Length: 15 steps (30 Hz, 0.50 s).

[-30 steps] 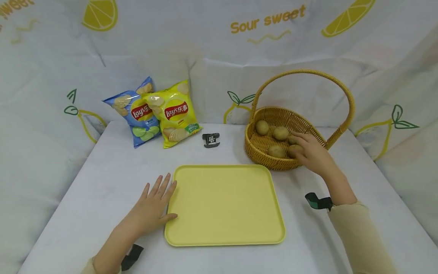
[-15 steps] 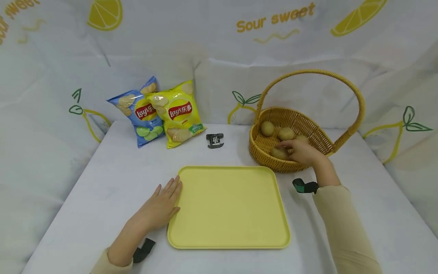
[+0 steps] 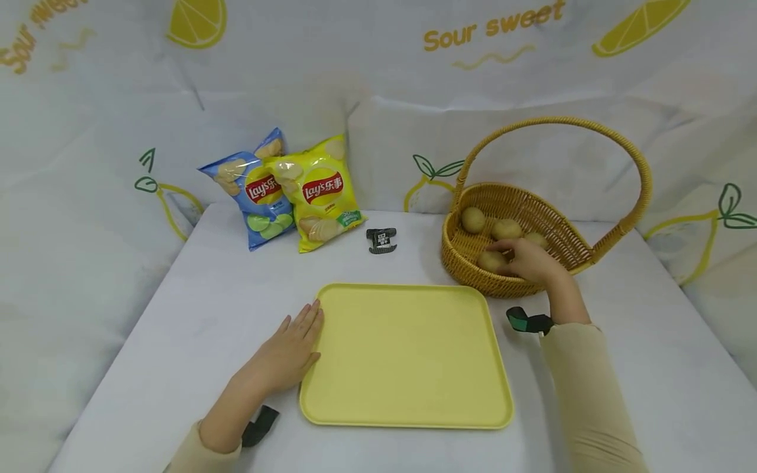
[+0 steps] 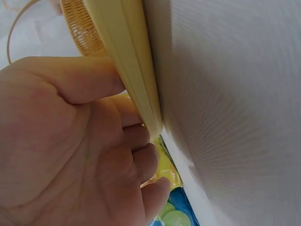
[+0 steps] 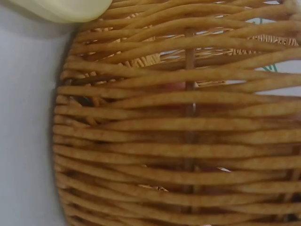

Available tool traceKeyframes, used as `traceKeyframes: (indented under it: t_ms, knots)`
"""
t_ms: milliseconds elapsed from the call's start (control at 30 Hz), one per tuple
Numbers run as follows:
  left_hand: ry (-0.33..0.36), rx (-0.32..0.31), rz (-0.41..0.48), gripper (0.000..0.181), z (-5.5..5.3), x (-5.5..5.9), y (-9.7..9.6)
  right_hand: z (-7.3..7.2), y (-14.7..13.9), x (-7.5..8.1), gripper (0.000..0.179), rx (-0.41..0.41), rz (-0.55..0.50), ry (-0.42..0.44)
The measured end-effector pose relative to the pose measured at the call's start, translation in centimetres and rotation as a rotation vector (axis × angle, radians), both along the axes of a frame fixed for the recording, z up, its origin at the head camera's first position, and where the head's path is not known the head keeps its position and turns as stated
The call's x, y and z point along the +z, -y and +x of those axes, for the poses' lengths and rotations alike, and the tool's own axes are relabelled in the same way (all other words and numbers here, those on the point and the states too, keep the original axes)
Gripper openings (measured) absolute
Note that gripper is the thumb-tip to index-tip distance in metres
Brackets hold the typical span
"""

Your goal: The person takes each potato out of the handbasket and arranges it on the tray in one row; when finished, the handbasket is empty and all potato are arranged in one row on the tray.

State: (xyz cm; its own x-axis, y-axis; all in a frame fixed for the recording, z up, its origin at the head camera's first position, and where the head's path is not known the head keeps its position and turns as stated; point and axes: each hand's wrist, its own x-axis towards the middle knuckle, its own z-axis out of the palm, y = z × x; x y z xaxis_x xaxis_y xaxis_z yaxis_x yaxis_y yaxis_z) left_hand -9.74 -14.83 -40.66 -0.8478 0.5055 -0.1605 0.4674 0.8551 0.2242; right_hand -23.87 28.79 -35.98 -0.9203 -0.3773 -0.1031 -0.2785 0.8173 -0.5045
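Note:
At the front of the wicker basket (image 3: pixel 473 281), my right hand (image 3: pixel 532 263) has its thumb and fingers around a potato (image 3: pixel 491 261). Other potatoes (image 3: pixel 506 228) lie behind it in the basket. The basket's woven wall (image 5: pixel 164 150) fills the right wrist view and hides most of that hand. My left hand (image 3: pixel 286 355) lies along the left edge of the yellow tray (image 3: pixel 408 358), fingers stretched forward. In the left wrist view, the thumb and fingertips of the left hand (image 4: pixel 84 136) touch the tray's rim (image 4: pixel 129 61).
Blue (image 3: pixel 260 197) and yellow (image 3: pixel 322 194) chip bags lean against the back cloth at left. A small black object with a white label (image 3: pixel 381 240) lies between them and the basket. The basket's tall handle (image 3: pixel 556 120) arches over its opening.
My right hand has shifted from the basket's right side to the front potato and taken hold of it. The left hand's spread fingers have drawn together against the tray. The head view has drifted slightly.

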Motion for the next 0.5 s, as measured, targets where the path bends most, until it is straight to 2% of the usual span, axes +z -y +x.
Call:
traceKeyframes:
  t_ms: [100, 333, 500]
  knots:
    - [0.01, 0.002, 0.01, 0.064, -0.12, 0.05, -0.1, -0.02, -0.09, -0.01, 0.043, -0.016, -0.021, -0.028]
    - [0.018, 0.01, 0.012, 0.064, 0.18, 0.08, 0.12, 0.16, 0.1, -0.76, 0.048, -0.047, -0.11, -0.181]
    - [-0.005, 0.0, 0.021, 0.064, 0.14, -0.02, 0.11, 0.92, 0.29, -0.55, 0.051, -0.12, -0.175, -0.266]
